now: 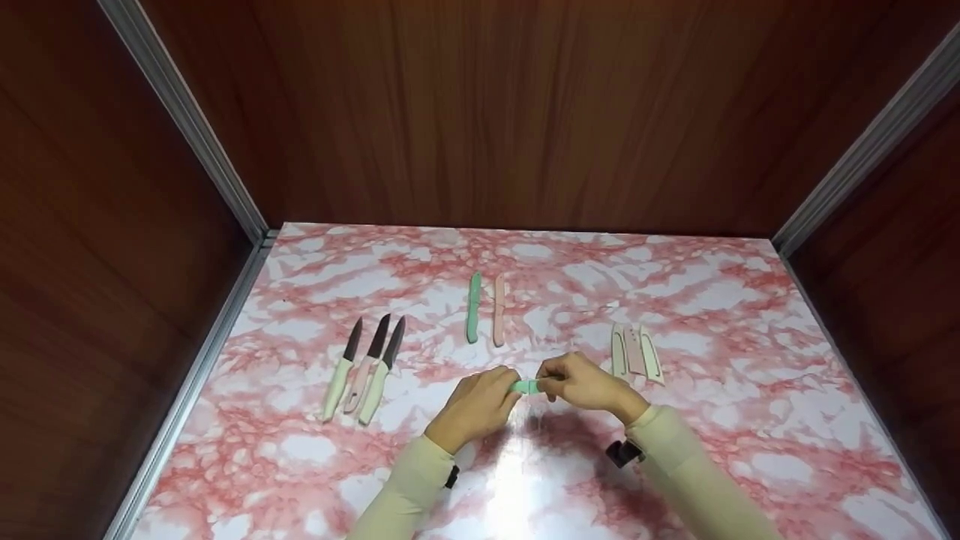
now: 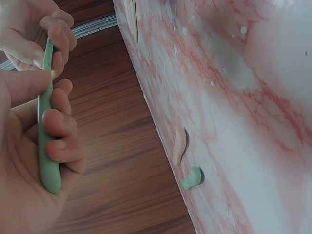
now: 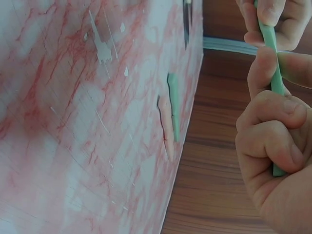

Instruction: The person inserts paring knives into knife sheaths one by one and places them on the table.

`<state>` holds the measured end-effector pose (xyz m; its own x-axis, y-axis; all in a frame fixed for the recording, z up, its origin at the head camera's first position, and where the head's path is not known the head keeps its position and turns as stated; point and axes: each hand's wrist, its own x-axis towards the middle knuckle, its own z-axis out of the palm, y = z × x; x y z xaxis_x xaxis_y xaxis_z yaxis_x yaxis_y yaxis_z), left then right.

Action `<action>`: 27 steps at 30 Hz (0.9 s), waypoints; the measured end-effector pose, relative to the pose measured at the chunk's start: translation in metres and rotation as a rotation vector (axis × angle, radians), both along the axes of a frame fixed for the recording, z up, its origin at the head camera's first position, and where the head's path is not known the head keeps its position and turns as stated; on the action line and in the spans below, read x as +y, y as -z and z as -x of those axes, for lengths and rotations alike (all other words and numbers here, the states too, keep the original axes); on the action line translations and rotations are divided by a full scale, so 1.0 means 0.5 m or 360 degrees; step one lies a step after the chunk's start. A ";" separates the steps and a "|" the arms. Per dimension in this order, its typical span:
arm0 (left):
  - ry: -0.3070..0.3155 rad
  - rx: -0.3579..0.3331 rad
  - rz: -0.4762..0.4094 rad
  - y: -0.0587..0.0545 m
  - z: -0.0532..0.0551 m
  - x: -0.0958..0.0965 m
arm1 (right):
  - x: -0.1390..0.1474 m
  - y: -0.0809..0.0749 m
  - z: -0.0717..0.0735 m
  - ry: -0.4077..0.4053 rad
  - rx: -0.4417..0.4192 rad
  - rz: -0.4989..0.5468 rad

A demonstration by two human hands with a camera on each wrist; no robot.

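Observation:
In the head view, my left hand (image 1: pixel 480 401) and right hand (image 1: pixel 581 382) meet over the middle of the table on one green knife in its sheath (image 1: pixel 525 387). The left wrist view shows the left fingers wrapped around the rounded green handle (image 2: pixel 48 168). My right fingers curl around the flat green sheath (image 3: pixel 277 85), which covers the blade. Beyond the hands, a green sheathed knife (image 1: pixel 473 307) and a pink sheathed knife (image 1: pixel 499 309) lie side by side.
To the left lie three knives with bare dark blades: two cream-handled knives (image 1: pixel 337 390) (image 1: pixel 373 394) and a pink-handled knife (image 1: pixel 360 382) between them. Two cream sheaths (image 1: pixel 619 349) (image 1: pixel 652 356) and a pink sheath (image 1: pixel 634 350) lie at right. Wood-grain panels (image 1: pixel 525 112) enclose the marbled table (image 1: pixel 300 487).

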<state>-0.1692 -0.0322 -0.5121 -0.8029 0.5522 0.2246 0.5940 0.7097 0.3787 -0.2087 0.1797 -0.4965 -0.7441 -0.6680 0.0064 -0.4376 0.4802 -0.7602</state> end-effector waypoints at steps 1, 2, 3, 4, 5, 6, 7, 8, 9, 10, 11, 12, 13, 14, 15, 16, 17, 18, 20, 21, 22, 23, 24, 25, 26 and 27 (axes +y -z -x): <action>0.0001 -0.0005 0.0000 0.000 0.000 0.000 | 0.000 0.000 0.000 -0.0001 0.0002 0.0001; 0.0004 -0.0015 -0.0001 0.000 0.000 0.000 | 0.000 -0.001 0.000 -0.0003 0.0005 -0.0003; 0.0010 -0.0026 -0.0005 0.000 0.000 -0.001 | 0.000 -0.001 0.001 -0.0006 0.0008 -0.0001; 0.0017 -0.0036 -0.0008 -0.001 0.000 -0.002 | 0.000 -0.001 0.001 -0.0007 0.0010 -0.0003; 0.0027 -0.0052 -0.0011 -0.001 -0.001 -0.003 | 0.001 -0.002 0.001 -0.0009 0.0008 -0.0005; 0.0037 -0.0063 -0.0009 -0.001 -0.001 -0.004 | 0.001 -0.002 0.001 -0.0008 0.0005 -0.0008; 0.0049 -0.0073 -0.0011 -0.002 -0.001 -0.005 | 0.001 -0.002 0.002 -0.0006 0.0001 -0.0012; 0.0061 -0.0085 -0.0010 -0.003 -0.001 -0.006 | 0.001 -0.003 0.002 -0.0003 -0.0006 -0.0018; 0.0070 -0.0089 -0.0008 -0.003 -0.001 -0.007 | 0.002 -0.003 0.002 -0.0001 -0.0013 -0.0021; 0.0080 -0.0098 -0.0007 -0.002 0.000 -0.008 | 0.002 -0.003 0.003 -0.0001 -0.0018 -0.0024; 0.0090 -0.0110 -0.0009 -0.003 0.000 -0.009 | 0.002 -0.003 0.003 -0.0001 -0.0023 -0.0024; 0.0100 -0.0115 -0.0008 -0.003 0.000 -0.010 | 0.003 -0.004 0.004 -0.0002 -0.0031 -0.0022; 0.0108 -0.0124 -0.0013 -0.002 0.002 -0.011 | 0.004 -0.004 0.005 -0.0003 -0.0038 -0.0017; 0.0111 -0.0130 -0.0013 -0.002 0.002 -0.013 | 0.005 -0.004 0.005 -0.0003 -0.0046 -0.0012; 0.0113 -0.0135 -0.0014 -0.001 0.004 -0.015 | 0.008 -0.005 0.006 0.0001 -0.0059 -0.0004; 0.0112 -0.0138 -0.0018 -0.001 0.005 -0.018 | 0.011 -0.005 0.007 0.0009 -0.0068 0.0002; 0.0108 -0.0135 -0.0021 -0.001 0.006 -0.021 | 0.014 -0.004 0.008 0.0020 -0.0083 0.0008; 0.0099 -0.0128 -0.0020 -0.001 0.007 -0.026 | 0.018 -0.004 0.010 0.0038 -0.0099 0.0014; 0.0076 -0.0118 -0.0031 -0.001 0.010 -0.036 | 0.028 -0.003 0.012 0.0088 -0.0106 0.0018; 0.0062 -0.0118 -0.0041 -0.001 0.013 -0.042 | 0.033 -0.003 0.013 0.0112 -0.0102 0.0024; 0.0047 -0.0117 -0.0051 -0.001 0.016 -0.048 | 0.039 -0.002 0.014 0.0136 -0.0092 0.0022; 0.0029 -0.0123 -0.0060 -0.001 0.019 -0.055 | 0.045 -0.001 0.015 0.0161 -0.0091 0.0023; 0.0008 -0.0134 -0.0069 -0.002 0.023 -0.061 | 0.050 0.000 0.015 0.0186 -0.0082 0.0020; -0.0018 -0.0140 -0.0083 -0.002 0.028 -0.068 | 0.055 0.001 0.015 0.0204 -0.0070 0.0018; -0.0049 -0.0153 -0.0098 -0.002 0.034 -0.075 | 0.059 0.003 0.014 0.0220 -0.0070 0.0017; -0.0084 -0.0170 -0.0118 -0.001 0.040 -0.082 | 0.063 0.004 0.014 0.0232 -0.0072 0.0016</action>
<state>-0.1893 -0.0733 -0.5117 -0.8521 0.4934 0.1747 0.5099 0.7069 0.4903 -0.2155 0.2112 -0.4986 -0.8330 -0.5528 -0.0231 -0.3290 0.5286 -0.7825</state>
